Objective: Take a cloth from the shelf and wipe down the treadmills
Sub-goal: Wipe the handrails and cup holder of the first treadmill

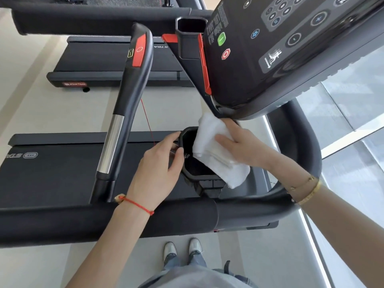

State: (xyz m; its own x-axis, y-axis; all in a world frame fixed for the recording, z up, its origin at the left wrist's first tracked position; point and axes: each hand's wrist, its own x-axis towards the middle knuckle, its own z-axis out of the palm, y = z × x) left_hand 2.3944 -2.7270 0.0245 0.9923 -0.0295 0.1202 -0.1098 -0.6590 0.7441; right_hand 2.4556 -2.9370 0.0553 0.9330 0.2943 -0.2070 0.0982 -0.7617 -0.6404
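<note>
I stand at the front of a black treadmill [52, 175], looking down over its console [270, 48]. A folded white cloth [216, 150] lies against the right side of a black cup holder [197, 171] just below the console. My right hand [243, 144] presses the cloth there, fingers spread over it. My left hand [162, 163] grips the cup holder's left rim, thumb curled over the edge. The holder's right rim is hidden under the cloth.
A handrail [133, 84] with a red panel and a chrome section rises left of the holder. A thin red cord [147, 121] hangs beside it. A second treadmill [108, 61] stands beyond. A curved black frame bar [299, 163] wraps round the right side. Pale floor surrounds the machines.
</note>
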